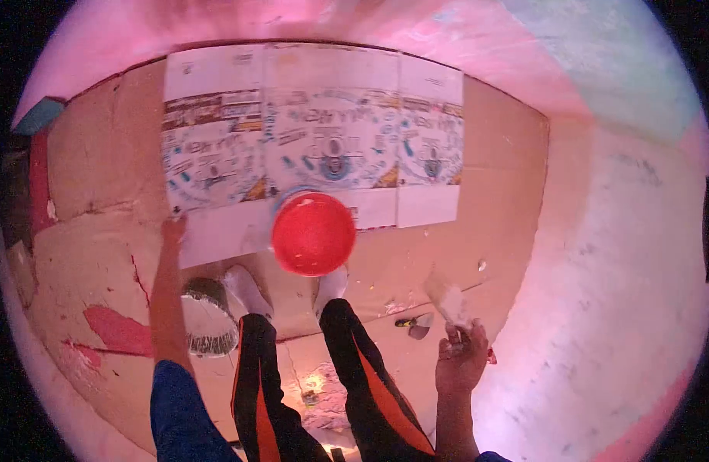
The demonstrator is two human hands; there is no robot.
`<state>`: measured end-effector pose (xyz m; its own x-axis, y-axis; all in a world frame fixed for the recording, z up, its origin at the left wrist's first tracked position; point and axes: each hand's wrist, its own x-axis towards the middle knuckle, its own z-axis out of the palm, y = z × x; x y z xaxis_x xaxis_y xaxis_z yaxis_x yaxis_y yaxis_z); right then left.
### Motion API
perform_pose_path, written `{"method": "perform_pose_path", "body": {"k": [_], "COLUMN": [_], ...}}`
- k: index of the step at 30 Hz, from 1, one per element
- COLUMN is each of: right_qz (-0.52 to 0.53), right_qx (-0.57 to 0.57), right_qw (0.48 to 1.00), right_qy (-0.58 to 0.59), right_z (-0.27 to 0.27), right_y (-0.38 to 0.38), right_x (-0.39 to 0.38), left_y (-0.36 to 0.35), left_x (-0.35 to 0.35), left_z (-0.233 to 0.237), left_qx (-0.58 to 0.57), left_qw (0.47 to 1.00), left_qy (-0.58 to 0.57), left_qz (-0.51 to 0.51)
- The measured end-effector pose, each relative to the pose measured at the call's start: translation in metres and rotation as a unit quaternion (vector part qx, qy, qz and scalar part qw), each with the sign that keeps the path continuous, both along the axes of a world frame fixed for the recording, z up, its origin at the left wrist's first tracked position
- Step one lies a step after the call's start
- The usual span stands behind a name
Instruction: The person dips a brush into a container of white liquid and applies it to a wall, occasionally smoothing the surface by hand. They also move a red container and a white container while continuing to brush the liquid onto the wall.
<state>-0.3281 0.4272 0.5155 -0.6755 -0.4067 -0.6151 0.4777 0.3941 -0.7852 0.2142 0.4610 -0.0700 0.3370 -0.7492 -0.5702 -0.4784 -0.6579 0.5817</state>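
Observation:
My left hand (173,229) reaches forward with its fingers spread, the fingertips touching the near left corner of a flattened printed cardboard box (316,138) that lies on the floor. Down at the right, my right hand (461,356) is closed around the handle of a wide paintbrush (447,299), its whitish bristles pointing away from me. Just in front of my two white-socked feet stands a red bucket (314,234), which overlaps the near edge of the printed box.
Brown cardboard sheets (100,154) cover the floor. A paint-smeared tin (208,317) sits beside my left foot. A small yellow-and-black tool (413,323) lies near the brush. A pale wall (616,269) rises at the right.

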Motion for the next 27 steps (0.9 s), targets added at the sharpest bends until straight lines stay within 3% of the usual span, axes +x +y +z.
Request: {"method": "perform_pose_path", "body": {"k": [2, 5, 6, 8, 9, 11, 13, 14, 15, 16, 17, 18, 19, 20, 22, 23, 24, 27], "right_qz": [0.001, -0.027, -0.02, -0.01, -0.008, 0.009, 0.004, -0.011, -0.005, 0.021, 0.044, 0.032, 0.112, 0.18, 0.116, 0.11, 0.156, 0.077], "right_qx": [0.004, 0.038, 0.032, 0.027, 0.016, 0.002, 0.028, 0.038, 0.041, 0.017, -0.013, -0.022, 0.005, 0.032, 0.023, -0.002, -0.002, -0.08], "right_qw": [1.0, 0.999, 0.999, 1.0, 1.0, 1.0, 1.0, 0.999, 0.999, 0.999, 0.999, 0.999, 0.994, 0.982, 0.992, 0.993, 0.988, 0.99], "right_qy": [-0.009, -0.008, 0.002, 0.007, 0.017, 0.014, 0.007, 0.004, -0.004, -0.016, -0.022, -0.014, 0.005, 0.042, -0.05, -0.047, -0.005, -0.089], "right_z": [0.0, -0.005, -0.007, -0.011, -0.012, -0.011, -0.001, 0.001, 0.006, 0.009, 0.013, 0.017, 0.023, 0.03, 0.029, 0.048, 0.063, 0.092], "right_y": [0.003, 0.008, 0.009, 0.01, 0.009, -0.002, -0.01, -0.015, -0.018, -0.019, -0.021, -0.026, -0.033, -0.034, -0.031, -0.055, -0.068, -0.081], "right_x": [-0.034, -0.089, -0.106, -0.141, -0.159, -0.193, -0.208, -0.212, -0.213, -0.213, -0.211, -0.207, -0.202, -0.206, -0.223, -0.181, -0.188, -0.216], "left_y": [-0.019, -0.03, -0.033, -0.028, -0.024, -0.013, -0.019, -0.019, 0.005, -0.034, -0.039, -0.043, -0.05, -0.064, -0.072, -0.078, -0.084, -0.093], "left_x": [-0.021, -0.018, -0.012, 0.026, 0.02, 0.014, -0.066, -0.095, -0.072, -0.15, -0.175, -0.197, -0.228, -0.278, -0.326, -0.328, -0.355, -0.421], "left_z": [0.055, 0.075, 0.078, 0.052, 0.057, 0.081, 0.146, 0.177, 0.137, 0.222, 0.247, 0.272, 0.295, 0.328, 0.355, 0.363, 0.368, 0.374], "left_qx": [0.083, 0.117, 0.133, 0.212, 0.219, 0.195, 0.076, 0.025, -0.088, 0.004, -0.015, -0.056, -0.102, -0.093, -0.146, -0.16, -0.164, -0.139], "left_qw": [0.954, 0.873, 0.862, 0.865, 0.863, 0.806, 0.873, 0.87, 0.845, 0.936, 0.947, 0.962, 0.975, 0.982, 0.984, 0.984, 0.985, 0.985], "left_qy": [-0.215, -0.339, -0.36, -0.401, -0.406, -0.485, -0.481, -0.481, -0.485, -0.348, -0.307, -0.262, -0.198, -0.12, -0.047, -0.024, -0.004, 0.007], "left_qz": [-0.193, -0.332, -0.332, -0.213, -0.208, -0.277, -0.03, -0.102, -0.209, -0.06, -0.091, -0.045, -0.005, 0.112, 0.095, 0.074, 0.042, -0.1]}}
